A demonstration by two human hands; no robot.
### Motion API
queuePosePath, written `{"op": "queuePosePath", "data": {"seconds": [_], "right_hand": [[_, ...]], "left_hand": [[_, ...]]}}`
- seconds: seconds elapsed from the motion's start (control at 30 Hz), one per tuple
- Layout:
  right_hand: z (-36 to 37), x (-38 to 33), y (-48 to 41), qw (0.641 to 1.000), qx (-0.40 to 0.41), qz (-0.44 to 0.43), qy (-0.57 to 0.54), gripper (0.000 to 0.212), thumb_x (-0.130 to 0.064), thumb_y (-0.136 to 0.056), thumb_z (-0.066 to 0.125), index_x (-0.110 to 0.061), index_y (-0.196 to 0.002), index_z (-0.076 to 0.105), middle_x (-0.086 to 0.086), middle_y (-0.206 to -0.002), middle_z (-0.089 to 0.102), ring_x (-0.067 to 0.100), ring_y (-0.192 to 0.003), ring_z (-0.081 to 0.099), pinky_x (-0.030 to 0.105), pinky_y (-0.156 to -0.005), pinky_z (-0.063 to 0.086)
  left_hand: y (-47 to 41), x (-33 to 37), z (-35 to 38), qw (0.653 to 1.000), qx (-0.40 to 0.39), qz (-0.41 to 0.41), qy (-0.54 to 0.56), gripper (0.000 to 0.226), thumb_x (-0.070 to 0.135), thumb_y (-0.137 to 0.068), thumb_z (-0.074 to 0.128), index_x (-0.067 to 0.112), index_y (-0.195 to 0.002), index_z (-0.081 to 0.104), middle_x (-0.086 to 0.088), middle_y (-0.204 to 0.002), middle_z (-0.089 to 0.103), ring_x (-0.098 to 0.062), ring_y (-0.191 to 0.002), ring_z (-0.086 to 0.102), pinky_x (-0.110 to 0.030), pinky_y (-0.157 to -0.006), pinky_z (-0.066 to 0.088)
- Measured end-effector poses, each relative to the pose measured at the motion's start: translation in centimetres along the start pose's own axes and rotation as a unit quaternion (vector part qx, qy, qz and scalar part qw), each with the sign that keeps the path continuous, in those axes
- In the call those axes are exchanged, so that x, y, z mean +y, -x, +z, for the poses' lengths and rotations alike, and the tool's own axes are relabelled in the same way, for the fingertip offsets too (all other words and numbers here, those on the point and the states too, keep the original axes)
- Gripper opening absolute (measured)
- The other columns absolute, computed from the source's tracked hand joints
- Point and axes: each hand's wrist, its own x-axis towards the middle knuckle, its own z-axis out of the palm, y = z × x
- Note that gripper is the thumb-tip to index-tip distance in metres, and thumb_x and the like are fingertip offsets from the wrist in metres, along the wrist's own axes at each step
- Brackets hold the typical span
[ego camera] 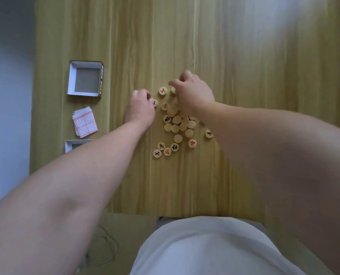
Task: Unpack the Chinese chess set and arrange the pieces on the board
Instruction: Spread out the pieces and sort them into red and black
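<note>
The left grip (140, 109) sits curled at the pile's (180, 124) left edge, fingertips on a black-marked piece (155, 103). The right grip (195, 94) curls over the pile's far side. The backs of both hands hide the fingertips, so I cannot tell whether either actually holds a piece.

The pieces lie heaped on the desk (185, 185), many of them blank side up. The step appears to be flipping and sorting. It should go best by turning each disc face up and parting red from black, then opening the folded paper board (85, 122), left of the pile.

Some discs show red or black characters, and a black one on the pile's near side looks like 马. The open box (72, 80), farther left of the pile, has a dark side strip with lettering too small to read.
</note>
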Motion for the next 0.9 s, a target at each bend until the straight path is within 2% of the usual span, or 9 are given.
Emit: {"op": "queuePosePath", "data": {"seconds": [0.07, 0.17, 0.37, 0.5, 0.57, 0.7, 0.8, 0.9], "right_hand": [[0.3, -0.3, -1.2, 1.000, -0.026, 0.012, 0.004, 0.046, -0.010, -0.094, 0.052, -0.026, -0.137, 0.057, 0.010, -0.126, 0.048, 0.032, -0.112, 0.054, 0.044, -0.088, 0.052], [0.1, -0.3, -2.0, 0.995, -0.051, 0.083, -0.035, 0.034, -0.008, -0.094, 0.050, -0.018, -0.124, 0.064, 0.010, -0.121, 0.048, 0.033, -0.103, 0.058, 0.046, -0.085, 0.055], [-0.7, 0.4, -1.2, 0.987, -0.012, 0.133, -0.087, 0.027, 0.004, -0.093, 0.043, -0.010, -0.115, 0.053, 0.010, -0.114, 0.052, 0.030, -0.093, 0.052, 0.042, -0.077, 0.049], [-0.7, 1.6, 0.4, 0.988, -0.016, 0.129, -0.080, 0.025, 0.003, -0.091, 0.047, -0.009, -0.113, 0.053, 0.010, -0.113, 0.049, 0.028, -0.091, 0.051, 0.040, -0.071, 0.047], [-0.5, 2.2, 1.2, 0.989, -0.015, 0.122, -0.078, 0.025, 0.000, -0.092, 0.049, -0.010, -0.114, 0.054, 0.009, -0.115, 0.048, 0.028, -0.093, 0.052, 0.039, -0.070, 0.047], [0.0, 2.8, 2.7, 0.993, 0.011, 0.100, -0.063, 0.027, -0.004, -0.089, 0.049, -0.015, -0.112, 0.056, 0.008, -0.114, 0.049, 0.030, -0.098, 0.053, 0.038, -0.075, 0.045], [0.6, 3.1, 4.3, 0.995, 0.034, 0.076, -0.058, 0.021, -0.018, -0.091, 0.055, -0.017, -0.111, 0.059, 0.007, -0.112, 0.052, 0.029, -0.096, 0.053, 0.038, -0.077, 0.045], [1.2, 3.1, 5.9, 0.998, 0.048, 0.005, -0.036, 0.030, -0.031, -0.090, 0.058, -0.017, -0.116, 0.062, 0.009, -0.112, 0.055, 0.030, -0.096, 0.055, 0.039, -0.077, 0.047]], "left_hand": [[0.2, 0.1, -0.1, 1.000, 0.007, -0.003, 0.004, 0.023, 0.025, -0.100, 0.051, 0.012, -0.117, 0.060, -0.008, -0.121, 0.054, -0.026, -0.103, 0.057, -0.029, -0.083, 0.038], [0.8, 0.6, -0.1, 1.000, 0.007, 0.015, -0.001, 0.024, 0.025, -0.099, 0.053, 0.014, -0.118, 0.059, -0.007, -0.122, 0.053, -0.027, -0.103, 0.058, -0.032, -0.085, 0.042], [2.1, 1.2, 0.1, 0.993, -0.039, 0.110, -0.016, 0.024, 0.030, -0.097, 0.057, 0.022, -0.119, 0.059, 0.001, -0.122, 0.051, -0.026, -0.098, 0.062, -0.039, -0.084, 0.051], [2.8, 2.1, 0.5, 0.984, -0.070, 0.162, -0.036, 0.033, 0.033, -0.094, 0.059, 0.025, -0.126, 0.059, 0.002, -0.123, 0.051, -0.024, -0.098, 0.062, -0.040, -0.083, 0.053], [3.0, 2.5, 0.7, 0.981, -0.065, 0.181, -0.035, 0.034, 0.027, -0.093, 0.058, 0.024, -0.126, 0.060, 0.001, -0.123, 0.053, -0.026, -0.096, 0.062, -0.039, -0.081, 0.053], [3.4, 2.8, 1.1, 0.975, -0.052, 0.211, -0.043, 0.034, 0.020, -0.090, 0.055, 0.021, -0.124, 0.063, 0.001, -0.121, 0.055, -0.025, -0.093, 0.061, -0.029, -0.072, 0.042], [3.6, 2.6, 1.4, 0.976, -0.050, 0.206, -0.049, 0.032, 0.019, -0.090, 0.055, 0.021, -0.121, 0.064, 0.001, -0.120, 0.056, -0.025, -0.096, 0.060, -0.029, -0.072, 0.040], [3.8, 2.2, 1.5, 0.979, -0.039, 0.195, -0.038, 0.031, 0.017, -0.090, 0.055, 0.019, -0.119, 0.064, -0.001, -0.118, 0.058, -0.026, -0.099, 0.060, -0.033, -0.076, 0.045]]}}
